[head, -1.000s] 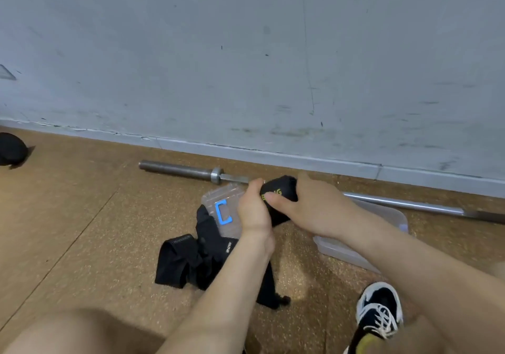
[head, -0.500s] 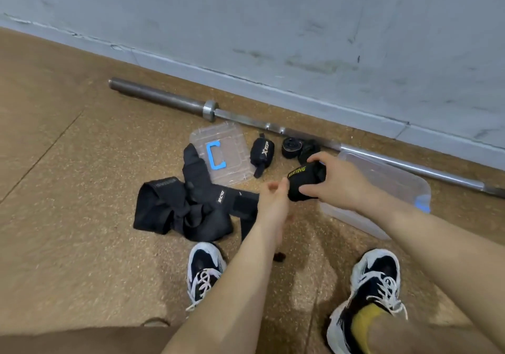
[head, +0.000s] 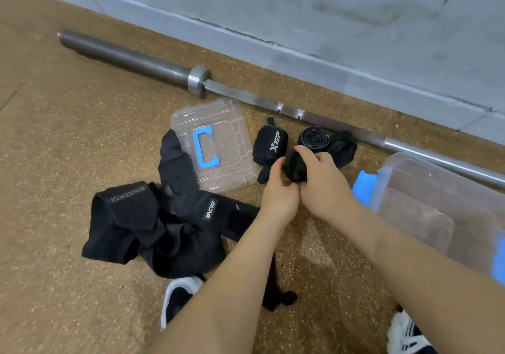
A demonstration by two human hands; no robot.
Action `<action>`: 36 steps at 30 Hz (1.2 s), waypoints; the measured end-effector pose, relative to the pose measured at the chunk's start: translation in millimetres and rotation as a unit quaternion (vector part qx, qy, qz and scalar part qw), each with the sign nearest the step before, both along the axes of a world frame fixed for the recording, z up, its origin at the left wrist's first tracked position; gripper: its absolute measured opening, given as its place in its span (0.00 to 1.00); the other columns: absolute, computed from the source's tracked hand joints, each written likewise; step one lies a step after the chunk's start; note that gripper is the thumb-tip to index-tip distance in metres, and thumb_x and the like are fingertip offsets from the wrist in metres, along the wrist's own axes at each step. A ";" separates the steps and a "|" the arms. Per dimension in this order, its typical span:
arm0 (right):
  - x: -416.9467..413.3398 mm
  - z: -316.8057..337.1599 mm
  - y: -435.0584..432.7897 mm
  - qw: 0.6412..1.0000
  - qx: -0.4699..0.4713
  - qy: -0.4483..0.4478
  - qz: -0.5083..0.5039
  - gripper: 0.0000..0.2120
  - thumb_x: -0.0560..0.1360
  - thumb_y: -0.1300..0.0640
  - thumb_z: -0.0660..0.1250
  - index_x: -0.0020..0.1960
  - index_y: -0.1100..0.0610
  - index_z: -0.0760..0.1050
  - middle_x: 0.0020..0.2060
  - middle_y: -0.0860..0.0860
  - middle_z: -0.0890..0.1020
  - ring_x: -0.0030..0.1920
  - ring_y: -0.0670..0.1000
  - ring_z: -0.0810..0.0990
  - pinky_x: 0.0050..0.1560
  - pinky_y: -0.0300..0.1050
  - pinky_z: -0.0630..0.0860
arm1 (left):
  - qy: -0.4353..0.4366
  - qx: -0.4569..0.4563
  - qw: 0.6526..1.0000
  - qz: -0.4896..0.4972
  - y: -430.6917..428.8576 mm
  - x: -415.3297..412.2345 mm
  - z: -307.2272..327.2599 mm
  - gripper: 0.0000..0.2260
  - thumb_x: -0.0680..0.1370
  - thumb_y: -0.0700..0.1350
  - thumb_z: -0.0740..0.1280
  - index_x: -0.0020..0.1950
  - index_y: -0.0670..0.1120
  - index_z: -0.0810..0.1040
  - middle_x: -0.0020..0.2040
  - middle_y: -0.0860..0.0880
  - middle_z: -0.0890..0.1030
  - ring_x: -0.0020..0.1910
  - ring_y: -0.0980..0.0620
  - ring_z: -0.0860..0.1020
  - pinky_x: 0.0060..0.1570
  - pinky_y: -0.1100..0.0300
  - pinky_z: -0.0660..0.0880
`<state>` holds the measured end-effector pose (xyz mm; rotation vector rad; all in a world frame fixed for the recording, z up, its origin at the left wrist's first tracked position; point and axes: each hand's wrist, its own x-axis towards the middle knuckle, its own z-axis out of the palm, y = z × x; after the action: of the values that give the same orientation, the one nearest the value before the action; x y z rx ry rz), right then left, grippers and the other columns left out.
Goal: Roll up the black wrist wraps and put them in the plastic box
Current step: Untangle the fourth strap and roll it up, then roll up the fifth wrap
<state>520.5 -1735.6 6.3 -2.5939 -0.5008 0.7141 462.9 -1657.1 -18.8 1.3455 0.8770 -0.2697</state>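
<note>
left hand point(head: 278, 189) + right hand point(head: 323, 180) both squeezing the rolled wrist wrap point(head: 295, 166), guessing so it won't unroll | plastic box point(head: 404, 159) sits open close by, lid point(head: 218, 132) off

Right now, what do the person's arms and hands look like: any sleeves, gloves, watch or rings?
Both forearms are bare as far as the frame shows, with no sleeve edge in view. The left hand and right hand wear no gloves; no watch, bracelet or ring is visible.
</note>
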 end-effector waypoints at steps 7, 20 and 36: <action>7.5 -27.6 5.0 0.990 0.089 -0.018 -0.105 0.32 0.76 0.68 0.59 0.78 0.55 0.59 0.72 0.55 0.67 0.67 0.57 0.72 0.65 0.49 0.71 | -0.050 0.004 0.997 -0.063 13.3 29.8 -22.7 0.27 0.72 0.44 0.62 0.71 0.58 0.71 0.58 0.55 0.82 0.60 0.53 0.79 0.65 0.47 0.74; -37.8 -10.6 -10.3 0.966 0.190 -0.121 -0.127 0.20 0.74 0.69 0.62 0.62 0.54 0.72 0.55 0.50 0.74 0.47 0.47 0.75 0.48 0.48 0.76 | -0.007 0.138 0.990 -0.031 29.9 -22.4 3.4 0.19 0.76 0.32 0.62 0.58 0.54 0.79 0.47 0.53 0.82 0.48 0.53 0.80 0.50 0.55 0.78; -105.5 -53.7 27.5 0.908 0.191 0.270 -0.256 0.07 0.72 0.57 0.74 0.47 0.51 0.77 0.45 0.51 0.84 0.48 0.52 0.83 0.54 0.54 0.79 | 0.152 -0.020 0.971 0.186 36.5 -111.7 -21.9 0.18 0.75 0.39 0.68 0.64 0.50 0.74 0.55 0.48 0.81 0.51 0.49 0.82 0.56 0.52 0.79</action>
<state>415.0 -1708.1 -47.5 -1.9121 0.1971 0.9706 351.2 -1620.6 -40.7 1.0898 1.3537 -0.2024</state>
